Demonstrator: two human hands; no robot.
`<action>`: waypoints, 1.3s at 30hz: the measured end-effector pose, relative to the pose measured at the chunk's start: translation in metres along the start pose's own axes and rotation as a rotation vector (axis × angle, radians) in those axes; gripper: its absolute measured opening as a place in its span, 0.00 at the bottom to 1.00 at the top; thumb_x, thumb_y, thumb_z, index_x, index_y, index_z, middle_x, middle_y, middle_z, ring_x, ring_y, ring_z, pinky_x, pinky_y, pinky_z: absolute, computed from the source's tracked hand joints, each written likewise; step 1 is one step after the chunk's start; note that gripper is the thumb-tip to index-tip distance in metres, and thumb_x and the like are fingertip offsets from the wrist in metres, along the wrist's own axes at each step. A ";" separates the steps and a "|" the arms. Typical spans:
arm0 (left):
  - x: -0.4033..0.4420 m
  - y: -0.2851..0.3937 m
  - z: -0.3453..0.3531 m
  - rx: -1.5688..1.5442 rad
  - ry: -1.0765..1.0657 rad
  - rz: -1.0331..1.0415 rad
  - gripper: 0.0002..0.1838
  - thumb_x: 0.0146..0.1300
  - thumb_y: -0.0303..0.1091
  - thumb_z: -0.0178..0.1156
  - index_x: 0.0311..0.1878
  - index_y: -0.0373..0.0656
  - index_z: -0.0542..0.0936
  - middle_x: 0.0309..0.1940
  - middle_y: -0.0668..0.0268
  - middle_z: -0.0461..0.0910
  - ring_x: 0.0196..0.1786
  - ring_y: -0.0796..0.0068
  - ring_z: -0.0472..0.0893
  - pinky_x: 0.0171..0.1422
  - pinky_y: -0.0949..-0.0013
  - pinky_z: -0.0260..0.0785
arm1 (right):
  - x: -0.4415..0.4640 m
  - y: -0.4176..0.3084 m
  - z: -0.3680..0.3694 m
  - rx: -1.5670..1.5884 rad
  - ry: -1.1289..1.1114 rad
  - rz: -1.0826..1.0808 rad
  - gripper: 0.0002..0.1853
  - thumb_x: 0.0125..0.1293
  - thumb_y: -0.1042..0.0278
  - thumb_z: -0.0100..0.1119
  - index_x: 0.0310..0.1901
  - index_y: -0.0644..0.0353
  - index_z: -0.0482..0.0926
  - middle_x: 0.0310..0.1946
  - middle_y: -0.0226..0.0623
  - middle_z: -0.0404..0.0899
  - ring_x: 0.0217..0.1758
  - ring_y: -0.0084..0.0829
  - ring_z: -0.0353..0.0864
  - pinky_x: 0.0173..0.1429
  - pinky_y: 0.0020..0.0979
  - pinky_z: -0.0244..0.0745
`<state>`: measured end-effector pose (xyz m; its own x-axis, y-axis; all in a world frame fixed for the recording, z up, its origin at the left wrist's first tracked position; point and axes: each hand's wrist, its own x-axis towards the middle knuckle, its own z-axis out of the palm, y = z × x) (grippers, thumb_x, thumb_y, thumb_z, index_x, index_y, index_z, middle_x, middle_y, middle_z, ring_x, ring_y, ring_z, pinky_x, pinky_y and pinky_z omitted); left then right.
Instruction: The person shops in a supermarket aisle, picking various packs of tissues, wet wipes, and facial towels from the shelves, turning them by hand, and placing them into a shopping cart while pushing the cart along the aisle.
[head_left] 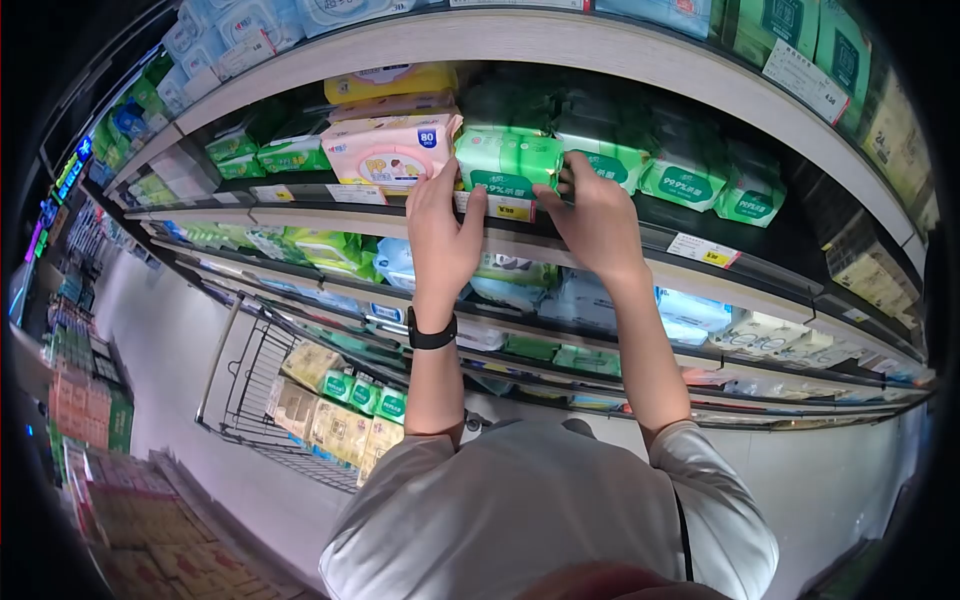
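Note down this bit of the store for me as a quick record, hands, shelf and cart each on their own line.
left hand: at the left side of a green pack, dark watch on the wrist
right hand: at the green pack's right side
shelf: more green packs to the right, pink pack to the left
cart: lower left, holding beige packs and small green packs
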<state>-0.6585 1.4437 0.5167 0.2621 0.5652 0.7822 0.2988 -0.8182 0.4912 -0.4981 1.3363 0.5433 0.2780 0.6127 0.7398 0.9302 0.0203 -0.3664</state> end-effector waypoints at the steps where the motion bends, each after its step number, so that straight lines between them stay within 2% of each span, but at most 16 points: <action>1: -0.001 -0.001 0.001 -0.039 0.005 0.037 0.24 0.67 0.34 0.62 0.62 0.30 0.76 0.53 0.45 0.81 0.59 0.44 0.78 0.75 0.49 0.59 | 0.000 0.001 0.000 0.002 -0.001 -0.001 0.18 0.63 0.61 0.70 0.44 0.65 0.75 0.26 0.47 0.84 0.30 0.52 0.86 0.33 0.48 0.79; 7: -0.016 -0.006 0.004 -0.219 0.025 0.087 0.25 0.69 0.33 0.61 0.66 0.31 0.74 0.62 0.46 0.79 0.67 0.47 0.75 0.81 0.51 0.51 | -0.006 -0.006 -0.008 0.144 0.103 -0.010 0.21 0.66 0.67 0.66 0.56 0.66 0.75 0.38 0.53 0.86 0.39 0.53 0.87 0.42 0.45 0.82; 9: -0.022 0.002 0.001 -0.396 0.019 0.037 0.28 0.70 0.31 0.62 0.72 0.36 0.71 0.67 0.52 0.76 0.74 0.56 0.69 0.80 0.57 0.53 | -0.008 -0.011 -0.013 0.323 0.167 -0.016 0.26 0.67 0.69 0.65 0.64 0.67 0.71 0.46 0.56 0.85 0.49 0.52 0.87 0.52 0.41 0.82; 10: -0.028 0.008 -0.005 -0.445 -0.028 -0.005 0.30 0.69 0.27 0.62 0.73 0.36 0.69 0.71 0.51 0.71 0.76 0.58 0.66 0.80 0.58 0.54 | -0.012 -0.021 -0.021 0.413 0.145 0.085 0.26 0.68 0.72 0.64 0.66 0.68 0.70 0.53 0.53 0.84 0.57 0.46 0.85 0.61 0.38 0.79; 13: -0.049 0.036 -0.025 -0.578 -0.063 0.157 0.31 0.67 0.22 0.62 0.74 0.39 0.69 0.74 0.50 0.67 0.78 0.58 0.65 0.81 0.58 0.53 | -0.033 -0.034 -0.029 0.547 0.354 0.031 0.28 0.67 0.76 0.65 0.67 0.67 0.70 0.57 0.49 0.82 0.60 0.39 0.84 0.65 0.36 0.77; 15: -0.070 0.049 -0.033 -0.600 -0.092 0.246 0.33 0.61 0.13 0.64 0.70 0.39 0.68 0.77 0.48 0.60 0.79 0.55 0.63 0.81 0.53 0.56 | -0.058 -0.033 -0.030 0.718 0.414 0.107 0.29 0.64 0.83 0.65 0.67 0.67 0.69 0.64 0.50 0.76 0.65 0.39 0.80 0.69 0.36 0.74; 17: -0.097 0.076 -0.039 -0.957 0.011 0.211 0.27 0.58 0.13 0.67 0.57 0.39 0.68 0.76 0.37 0.60 0.80 0.45 0.60 0.76 0.57 0.62 | -0.081 -0.037 -0.021 0.949 0.617 -0.180 0.26 0.64 0.84 0.64 0.64 0.69 0.71 0.66 0.56 0.73 0.67 0.42 0.77 0.69 0.38 0.74; 18: -0.108 0.093 -0.049 -0.972 0.008 0.097 0.26 0.55 0.13 0.70 0.46 0.42 0.62 0.77 0.34 0.57 0.78 0.49 0.65 0.73 0.61 0.66 | -0.093 -0.039 -0.025 0.862 0.606 -0.235 0.25 0.65 0.82 0.65 0.61 0.66 0.66 0.67 0.61 0.70 0.69 0.46 0.75 0.70 0.39 0.72; 22: -0.174 0.109 -0.059 -0.811 0.129 -0.055 0.28 0.53 0.14 0.71 0.42 0.42 0.59 0.77 0.35 0.55 0.71 0.57 0.73 0.68 0.64 0.70 | -0.136 -0.058 -0.040 0.697 0.660 -0.481 0.26 0.67 0.75 0.68 0.51 0.58 0.54 0.66 0.73 0.65 0.74 0.65 0.65 0.75 0.52 0.67; 28: -0.263 0.145 -0.117 -0.339 0.439 0.166 0.33 0.55 0.13 0.67 0.54 0.43 0.57 0.66 0.40 0.68 0.61 0.57 0.76 0.59 0.62 0.75 | -0.235 -0.097 -0.053 0.963 0.476 -0.536 0.25 0.69 0.76 0.63 0.54 0.66 0.54 0.72 0.68 0.59 0.72 0.59 0.71 0.71 0.49 0.77; 30: -0.294 0.146 -0.137 -0.290 0.495 0.299 0.37 0.51 0.12 0.71 0.60 0.43 0.62 0.64 0.39 0.68 0.63 0.47 0.78 0.64 0.58 0.77 | -0.274 -0.107 -0.055 1.053 0.396 -0.454 0.31 0.63 0.77 0.71 0.54 0.61 0.54 0.71 0.66 0.60 0.72 0.56 0.70 0.73 0.48 0.76; 31: -0.315 0.154 -0.155 -0.236 0.520 0.271 0.37 0.51 0.12 0.71 0.60 0.43 0.62 0.64 0.39 0.68 0.63 0.47 0.78 0.64 0.58 0.77 | -0.294 -0.112 -0.060 1.741 0.165 -0.105 0.35 0.62 0.77 0.71 0.60 0.62 0.53 0.72 0.65 0.60 0.71 0.56 0.72 0.73 0.48 0.75; 33: -0.356 0.179 -0.198 0.031 0.285 0.002 0.36 0.52 0.16 0.70 0.64 0.42 0.69 0.63 0.45 0.71 0.61 0.50 0.79 0.62 0.60 0.77 | -0.321 -0.122 -0.059 2.357 -0.172 0.396 0.39 0.62 0.78 0.72 0.66 0.64 0.53 0.73 0.64 0.60 0.70 0.56 0.73 0.72 0.48 0.75; 34: -0.374 0.181 -0.207 0.021 0.318 -0.055 0.31 0.51 0.21 0.70 0.62 0.44 0.78 0.60 0.53 0.74 0.57 0.55 0.80 0.58 0.61 0.77 | -0.329 -0.127 -0.050 1.755 -0.063 -0.150 0.40 0.61 0.78 0.72 0.69 0.64 0.56 0.72 0.62 0.63 0.68 0.53 0.75 0.71 0.47 0.74; 37: -0.437 0.187 -0.238 0.044 0.017 -0.446 0.30 0.48 0.25 0.72 0.59 0.46 0.81 0.57 0.57 0.76 0.52 0.58 0.80 0.55 0.61 0.76 | -0.378 -0.120 -0.053 1.099 -0.477 -0.188 0.35 0.55 0.78 0.76 0.65 0.63 0.71 0.64 0.51 0.75 0.65 0.42 0.78 0.68 0.40 0.74; 39: -0.475 0.177 -0.241 0.072 -0.029 -0.489 0.30 0.44 0.30 0.75 0.56 0.48 0.83 0.56 0.59 0.77 0.49 0.58 0.80 0.54 0.62 0.75 | -0.406 -0.118 -0.049 0.843 -0.860 -0.163 0.35 0.54 0.73 0.79 0.63 0.58 0.72 0.63 0.47 0.77 0.65 0.43 0.79 0.66 0.41 0.74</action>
<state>-0.9509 1.0046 0.3241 0.1004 0.8845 0.4556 0.4552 -0.4481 0.7694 -0.7092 1.0466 0.3132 -0.3746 0.8728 0.3128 0.4029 0.4571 -0.7929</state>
